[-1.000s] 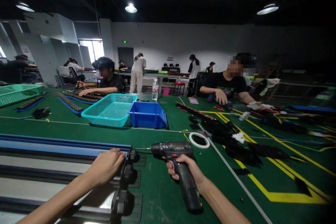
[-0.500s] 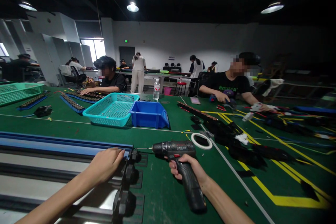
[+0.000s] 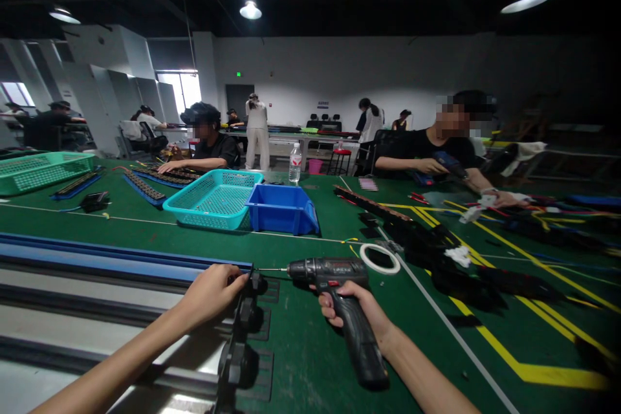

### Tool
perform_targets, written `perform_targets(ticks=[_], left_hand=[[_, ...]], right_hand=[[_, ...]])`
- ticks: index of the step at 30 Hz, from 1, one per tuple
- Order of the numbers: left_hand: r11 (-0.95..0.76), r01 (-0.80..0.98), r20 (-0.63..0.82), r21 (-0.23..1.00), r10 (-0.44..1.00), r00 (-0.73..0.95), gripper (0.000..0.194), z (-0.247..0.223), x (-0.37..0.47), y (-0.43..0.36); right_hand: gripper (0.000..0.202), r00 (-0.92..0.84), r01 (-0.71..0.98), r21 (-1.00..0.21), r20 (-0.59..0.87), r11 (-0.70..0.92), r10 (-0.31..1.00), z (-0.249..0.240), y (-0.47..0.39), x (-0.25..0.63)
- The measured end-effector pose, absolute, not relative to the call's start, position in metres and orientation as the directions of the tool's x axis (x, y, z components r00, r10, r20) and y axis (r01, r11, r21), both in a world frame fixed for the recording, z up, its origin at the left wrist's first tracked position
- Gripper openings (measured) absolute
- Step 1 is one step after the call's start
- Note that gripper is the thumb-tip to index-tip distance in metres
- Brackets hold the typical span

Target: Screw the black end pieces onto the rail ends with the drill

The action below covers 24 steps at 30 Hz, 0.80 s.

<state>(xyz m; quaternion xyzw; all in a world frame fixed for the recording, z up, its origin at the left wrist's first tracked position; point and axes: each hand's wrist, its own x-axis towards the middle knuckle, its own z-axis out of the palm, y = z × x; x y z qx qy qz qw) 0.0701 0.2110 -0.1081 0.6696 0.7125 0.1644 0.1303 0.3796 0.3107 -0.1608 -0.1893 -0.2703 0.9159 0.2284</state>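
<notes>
A black cordless drill (image 3: 352, 317) is gripped in my right hand (image 3: 361, 310), its long bit pointing left at the end of a blue rail (image 3: 121, 259). The bit tip meets or nearly meets the black end bracket (image 3: 242, 330) at the rail's corner. My left hand (image 3: 216, 291) rests on that corner, fingers curled together beside the bit; whatever lies between them is hidden. Below the rail, the frame has pale panels (image 3: 82, 330) and black strips.
Beyond the frame stand a turquoise basket (image 3: 218, 200) and a blue bin (image 3: 281, 210). A white ring (image 3: 380, 259) lies behind the drill. Dark wiring (image 3: 466, 284) spreads at right. Two people work across the green table (image 3: 301, 362), one holding a drill (image 3: 449, 165).
The view has shifted slightly, so most things sit farther right. My left fingers have curled more at the rail's corner. The person at right has raised their drill.
</notes>
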Motion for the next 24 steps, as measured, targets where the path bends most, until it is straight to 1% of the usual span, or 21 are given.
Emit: perform_targets(ticks=[5,15,20,24], left_hand=[[0.072,0.919,0.027,0.388,0.996,-0.09,0.049,-0.1124,0.07,0.2133],[0.111,0.898,-0.03,0.427,0.994,-0.109,0.042,-0.1123,0.069,0.216],[0.077,0.915,-0.001,0.396,0.997,-0.083,0.042,-0.1132,0.0682,0.2139],[0.033,0.912,0.0,0.408,0.999,-0.036,0.04,-0.1138,0.0647,0.2131]], right_hand=[[0.046,-0.834,-0.316,-0.571,-0.213,-0.757,0.509,-0.161,0.3129,0.3795],[0.047,-0.827,-0.318,-0.568,-0.226,-0.759,0.515,-0.1631,0.3135,0.3786],[0.043,-0.819,-0.321,-0.572,-0.232,-0.755,0.524,-0.1616,0.3127,0.3796],[0.04,-0.82,-0.325,-0.573,-0.226,-0.752,0.526,-0.1588,0.3113,0.3814]])
